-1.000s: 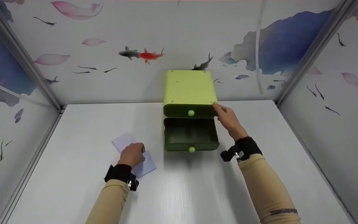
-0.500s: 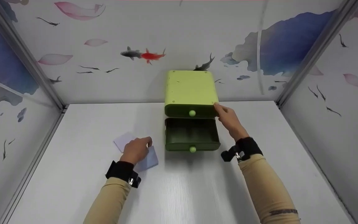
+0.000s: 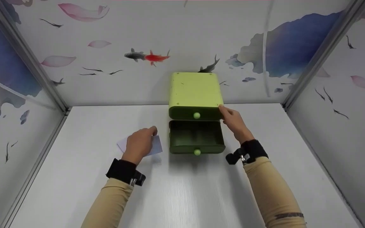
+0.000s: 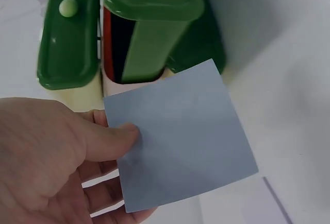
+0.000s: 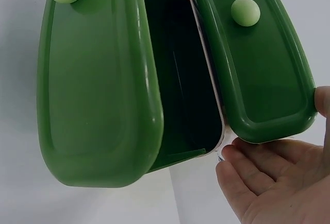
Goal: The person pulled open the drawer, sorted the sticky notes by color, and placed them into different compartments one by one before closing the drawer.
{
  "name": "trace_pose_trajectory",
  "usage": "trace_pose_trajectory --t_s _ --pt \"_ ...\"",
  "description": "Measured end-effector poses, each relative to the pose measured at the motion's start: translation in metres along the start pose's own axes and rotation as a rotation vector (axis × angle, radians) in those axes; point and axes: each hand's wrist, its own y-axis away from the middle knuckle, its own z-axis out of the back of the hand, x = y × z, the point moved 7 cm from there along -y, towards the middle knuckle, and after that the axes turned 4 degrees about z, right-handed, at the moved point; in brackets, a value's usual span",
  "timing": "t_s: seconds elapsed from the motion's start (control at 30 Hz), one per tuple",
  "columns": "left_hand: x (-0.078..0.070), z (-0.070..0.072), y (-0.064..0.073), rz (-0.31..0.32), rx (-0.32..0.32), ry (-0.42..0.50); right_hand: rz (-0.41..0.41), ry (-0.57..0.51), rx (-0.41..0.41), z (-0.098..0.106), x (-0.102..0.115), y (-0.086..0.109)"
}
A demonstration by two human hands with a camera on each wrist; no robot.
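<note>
I have the left hand pinching a blue-grey paper square by its edge, thumb on the near face and fingers behind. The square looks raised off the white tabletop, tilted, just left of the green cabinet. A lilac sheet lies on the tabletop, partly hidden by that hand in the head view.

My right hand holds the cabinet's front corner, its thumb at the edge of the shut upper drawer and its fingers along the side; how firmly it presses, I can't tell. The lower drawer stands pulled out, its open top facing me.

I judge this to be the carrying step: the square is picked up and not yet over the drawer. The next move probably calls for bringing the left hand across to the right, high enough to clear the drawer's rim, then levelling the square before letting go. I would want the right hand to steady the cabinet meanwhile. If the square goes in slanted, a corner could catch on the wall.
</note>
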Motion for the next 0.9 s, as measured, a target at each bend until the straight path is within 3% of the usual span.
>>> trace_pose_trajectory --t_s 0.43,0.63,0.9 --pt "-0.024 0.032 -0.001 -0.078 -0.209 0.028 -0.021 0.007 -0.001 0.000 0.003 0.003" --pt "-0.041 0.046 0.001 -0.136 -0.335 0.057 -0.021 0.023 -0.008 0.001 -0.002 -0.001" --pt "-0.069 0.050 0.004 -0.246 -0.453 0.101 -0.010 0.005 0.002 -0.002 -0.002 -0.002"
